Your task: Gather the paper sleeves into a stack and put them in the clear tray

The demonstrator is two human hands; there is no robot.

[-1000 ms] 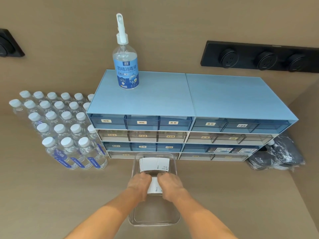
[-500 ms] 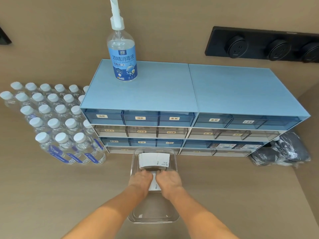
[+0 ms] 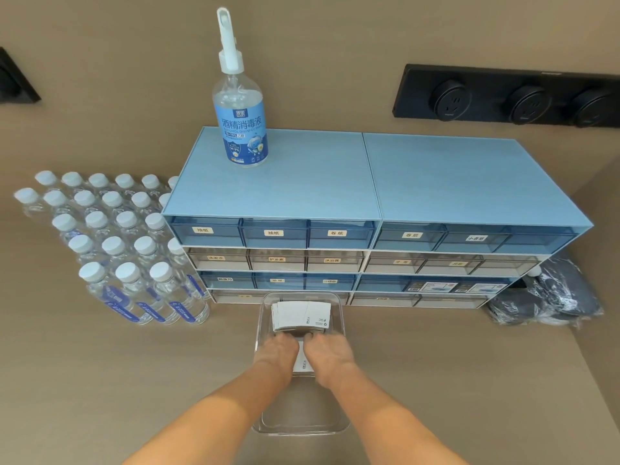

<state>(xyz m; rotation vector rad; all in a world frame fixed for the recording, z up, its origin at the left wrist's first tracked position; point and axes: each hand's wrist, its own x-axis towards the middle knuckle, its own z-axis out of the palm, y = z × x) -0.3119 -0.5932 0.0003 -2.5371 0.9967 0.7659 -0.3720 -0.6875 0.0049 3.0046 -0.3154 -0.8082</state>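
Observation:
A clear tray (image 3: 339, 427) lies on the tan counter in front of the drawer unit. One stack of white paper sleeves (image 3: 302, 315) rests at the tray's far end, slightly fanned. A second stack of white sleeves (image 3: 303, 362) sits in the tray's middle, mostly hidden between my hands. My left hand (image 3: 276, 352) and my right hand (image 3: 330, 354) are side by side inside the tray, both closed around this second stack, fingertips touching the near edge of the far stack.
A blue and white drawer unit (image 3: 369, 182) stands directly behind the tray, with a disinfectant spray bottle (image 3: 240, 112) on top. Several capped water bottles (image 3: 117, 250) stand at the left. Dark bagged items (image 3: 550, 297) lie at the right. A black socket strip (image 3: 510, 97) hangs on the wall.
My hands have slid the held stack a little farther along the tray toward the far stack. The view shifted slightly; nothing else moved.

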